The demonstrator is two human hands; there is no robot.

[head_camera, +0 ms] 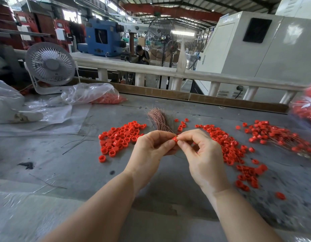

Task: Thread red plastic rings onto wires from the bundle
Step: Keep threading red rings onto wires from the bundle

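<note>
I see both hands meeting at centre: my left hand (151, 145) and right hand (201, 151) pinch one red ring (174, 138) between fingertips. The copper wire bundle (159, 119) lies just beyond at twelve o'clock on the grey surface (81, 163). Loose red rings (119, 137) sit at ten o'clock, more rings (229, 149) at three.

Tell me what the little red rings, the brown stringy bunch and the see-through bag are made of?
The red ring pinched between the left hand and right hand looks like smooth moulded plastic: even colour, slight shine. The wire bundle looks like thin copper-coloured metal: fine, stiff, glinting strands. The bag looks like thin plastic film: clear, crinkled, shiny.
</note>
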